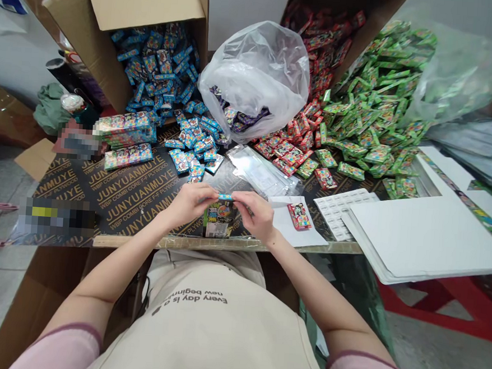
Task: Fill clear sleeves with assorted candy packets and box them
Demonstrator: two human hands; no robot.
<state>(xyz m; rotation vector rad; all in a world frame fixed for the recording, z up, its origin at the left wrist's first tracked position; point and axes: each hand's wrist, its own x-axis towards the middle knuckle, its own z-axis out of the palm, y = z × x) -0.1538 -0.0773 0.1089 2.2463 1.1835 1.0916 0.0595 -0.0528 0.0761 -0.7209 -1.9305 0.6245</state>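
Between my left hand (195, 200) and my right hand (256, 212) is a small blue box (225, 196), pinched at its two ends by fingers and thumbs. Directly beneath it, near the table's front edge, a dark printed pack (218, 219) with green lettering and a pale label shows; whether the blue box touches it I cannot tell. Right of my right hand, a red box (299, 216) lies on a white sheet (316, 238). Ahead of my hands sit several loose blue boxes (198, 144) and a stack of clear plastic sleeves (259, 168).
At the back stand a carton (149, 0) of blue boxes and a clear bag (259, 56) with purple boxes. Red boxes (303, 126) and green boxes (373, 103) heap up to the right. White cards (432, 231) overhang the front right edge. Bundled packs (128, 156) lie left.
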